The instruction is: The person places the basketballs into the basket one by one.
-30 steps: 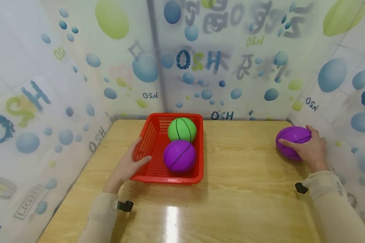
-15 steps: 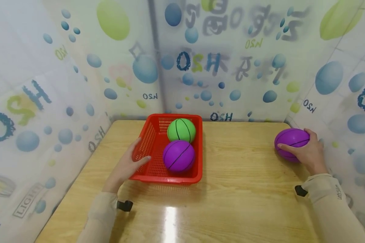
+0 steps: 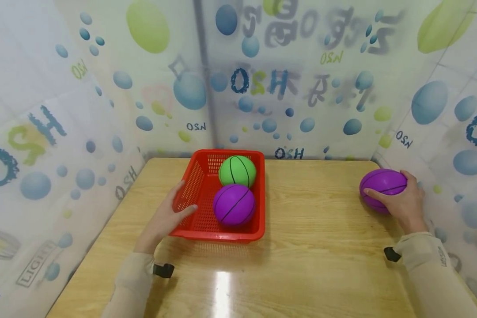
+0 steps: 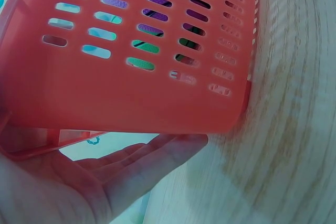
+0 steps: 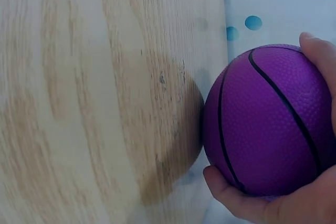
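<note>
A red plastic basket (image 3: pixel 260 194) with slotted walls stands left of centre on the table. Inside it a green toy basketball (image 3: pixel 238 170) sits behind a purple one (image 3: pixel 234 205). My left hand (image 3: pixel 164 218) holds the basket's left side, the thumb over the rim; in the left wrist view its fingers (image 4: pixel 157 163) lie nearly straight along the outer wall. Far to the right, my right hand (image 3: pixel 407 203) grips a second purple toy basketball (image 3: pixel 381 183). The right wrist view shows thumb and fingers spread around this ball (image 5: pixel 268 124), which is right at the tabletop.
The wooden table (image 3: pixel 314 247) is bounded by a back wall sheet (image 3: pixel 302 110) printed with bubbles and letters. Similar sheets hang at the left and right, the right one close beside my right hand. Bare wood spans between basket and right-hand ball.
The head view has shifted very slightly. Both hands keep their holds, and the basket and balls stay in about the same places.
</note>
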`<action>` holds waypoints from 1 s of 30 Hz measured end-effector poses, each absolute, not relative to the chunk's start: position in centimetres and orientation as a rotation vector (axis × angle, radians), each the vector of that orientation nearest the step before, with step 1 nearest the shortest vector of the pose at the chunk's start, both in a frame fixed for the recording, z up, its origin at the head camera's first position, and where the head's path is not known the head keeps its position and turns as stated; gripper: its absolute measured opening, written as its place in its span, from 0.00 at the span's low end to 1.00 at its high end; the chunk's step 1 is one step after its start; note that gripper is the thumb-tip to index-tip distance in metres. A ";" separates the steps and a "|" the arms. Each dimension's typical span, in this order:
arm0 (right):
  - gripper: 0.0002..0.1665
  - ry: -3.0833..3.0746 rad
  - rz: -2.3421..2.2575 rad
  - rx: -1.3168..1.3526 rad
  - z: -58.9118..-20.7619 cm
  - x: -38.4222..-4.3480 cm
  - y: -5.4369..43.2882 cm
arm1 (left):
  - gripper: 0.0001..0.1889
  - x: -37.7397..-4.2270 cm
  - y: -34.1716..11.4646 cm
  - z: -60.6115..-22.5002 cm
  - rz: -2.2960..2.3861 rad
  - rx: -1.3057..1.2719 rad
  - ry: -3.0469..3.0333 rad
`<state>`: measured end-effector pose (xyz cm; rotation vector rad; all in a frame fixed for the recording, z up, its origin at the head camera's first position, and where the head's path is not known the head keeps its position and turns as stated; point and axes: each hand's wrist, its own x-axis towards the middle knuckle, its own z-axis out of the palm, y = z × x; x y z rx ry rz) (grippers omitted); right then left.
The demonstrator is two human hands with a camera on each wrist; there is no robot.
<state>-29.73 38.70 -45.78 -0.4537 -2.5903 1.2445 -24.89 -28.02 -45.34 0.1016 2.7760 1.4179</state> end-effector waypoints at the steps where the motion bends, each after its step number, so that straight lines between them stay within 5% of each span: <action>1: 0.79 -2.579 1.253 -0.460 -45.8 -29.6 38.6 | 0.53 -24.9 -28.0 -45.4 1.419 0.110 2.779; 30: 0.75 -2.384 1.526 -0.399 -40.9 -30.2 34.4 | 0.54 -24.8 -28.2 -45.5 1.459 0.144 2.779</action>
